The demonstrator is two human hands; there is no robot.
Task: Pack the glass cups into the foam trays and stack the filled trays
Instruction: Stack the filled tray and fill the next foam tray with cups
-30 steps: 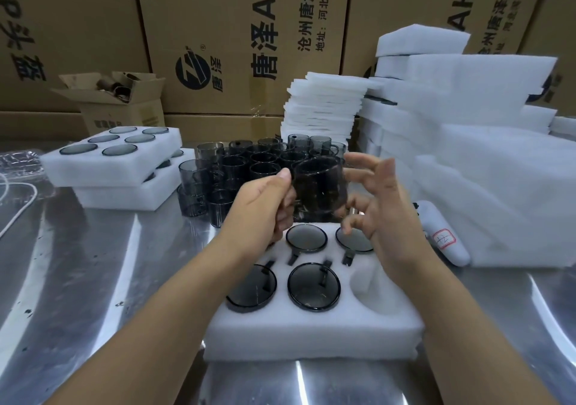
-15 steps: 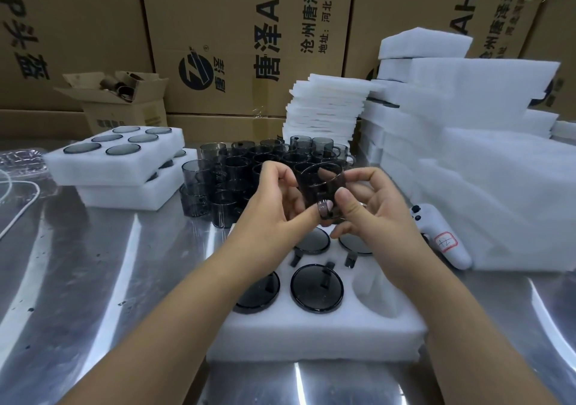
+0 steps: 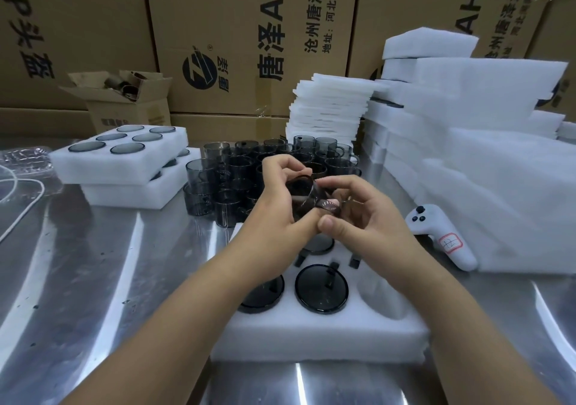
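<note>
Both hands hold one smoky grey glass cup (image 3: 304, 191) above the far side of a white foam tray (image 3: 314, 333). My left hand (image 3: 277, 214) grips the cup from the left. My right hand (image 3: 364, 214) holds it from the right, thumb against the left thumb. The tray carries upside-down cups, two of them in its front row (image 3: 321, 286), and an empty hole (image 3: 381, 298) at the front right. A cluster of loose grey cups (image 3: 230, 171) stands on the steel table behind the tray.
Two filled foam trays (image 3: 124, 161) are stacked at the left. Foam sheets (image 3: 327, 108) and foam blocks (image 3: 486, 155) are piled at the back right. A white controller (image 3: 442, 236) lies beside them. Cardboard boxes (image 3: 249, 30) line the back.
The cup has come down and toward me between both hands, and my right hand, which was spread open beside it, now holds it.
</note>
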